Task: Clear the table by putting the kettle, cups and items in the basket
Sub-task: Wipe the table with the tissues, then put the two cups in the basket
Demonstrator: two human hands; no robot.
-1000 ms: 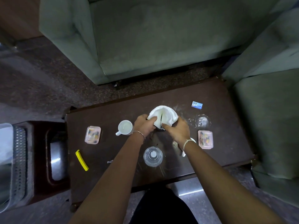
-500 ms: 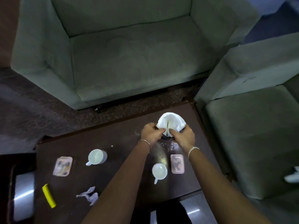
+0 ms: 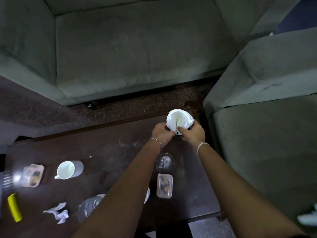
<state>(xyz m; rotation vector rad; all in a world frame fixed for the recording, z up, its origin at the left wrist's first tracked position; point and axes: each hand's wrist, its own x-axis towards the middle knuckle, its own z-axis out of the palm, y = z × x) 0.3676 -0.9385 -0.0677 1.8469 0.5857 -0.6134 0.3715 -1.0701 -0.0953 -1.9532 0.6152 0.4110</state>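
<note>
Both of my hands hold a white holder of folded napkins [image 3: 179,121] near the far right corner of the dark wooden table [image 3: 109,152]. My left hand [image 3: 162,133] grips its left side and my right hand [image 3: 193,133] grips its right side, the thumb pressing the napkins. A white cup [image 3: 68,170] lies on its side at the left. Another white cup [image 3: 147,194] is mostly hidden under my left forearm. Two small clear boxes [image 3: 32,175] [image 3: 164,185], an upturned glass [image 3: 164,161], a plastic bottle [image 3: 89,206], a yellow item [image 3: 14,209] and crumpled paper [image 3: 57,213] lie on the table.
A grey-green sofa [image 3: 120,48] stands beyond the table and an armchair [image 3: 265,117] is close on the right. A metallic object [image 3: 6,179] shows blurred at the left edge. No basket or kettle is in view.
My view has swung right and closer. Both hands have carried the napkin holder from the table's middle toward its far right corner, still gripping it.
</note>
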